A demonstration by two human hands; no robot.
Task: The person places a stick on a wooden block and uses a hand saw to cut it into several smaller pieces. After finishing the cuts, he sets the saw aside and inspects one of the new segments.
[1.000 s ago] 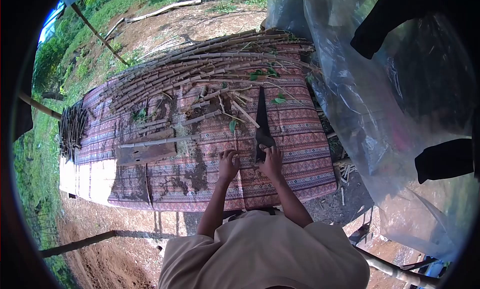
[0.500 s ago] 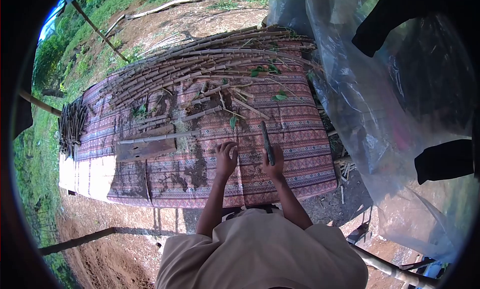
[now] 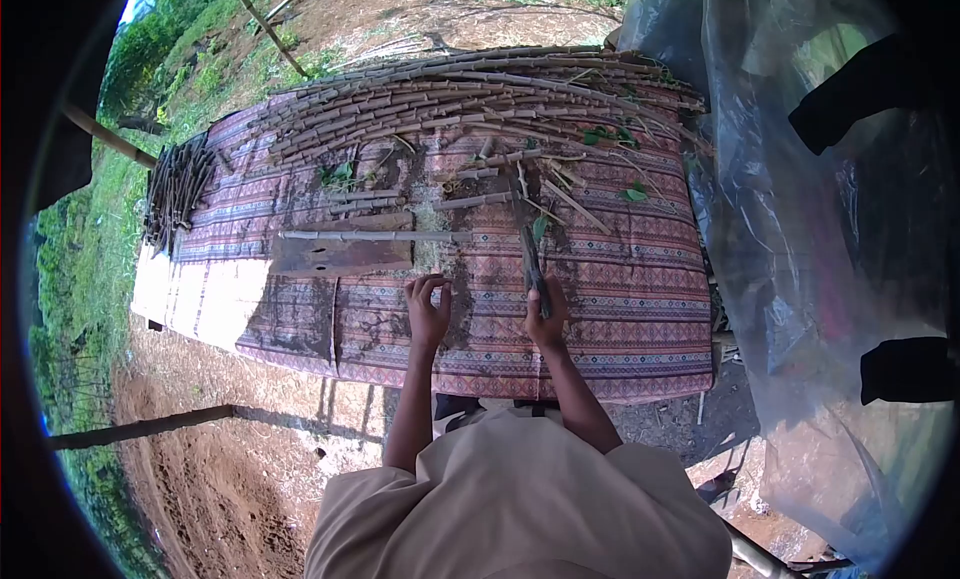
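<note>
Head view: machete (image 3: 530, 247) in right hand (image 3: 545, 321); left hand (image 3: 428, 314) near board (image 3: 345, 260) edge.

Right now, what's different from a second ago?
The left hand moved left, toward the board. The right hand moved left too, still gripping the blade, which turned and now looks thinner. The stick on the board stayed put.

On the counter (image 3: 635, 334), a board (image 3: 345, 258) is set left of a blade (image 3: 530, 251); long stalks (image 3: 430, 97) are laid behind the board.
</note>
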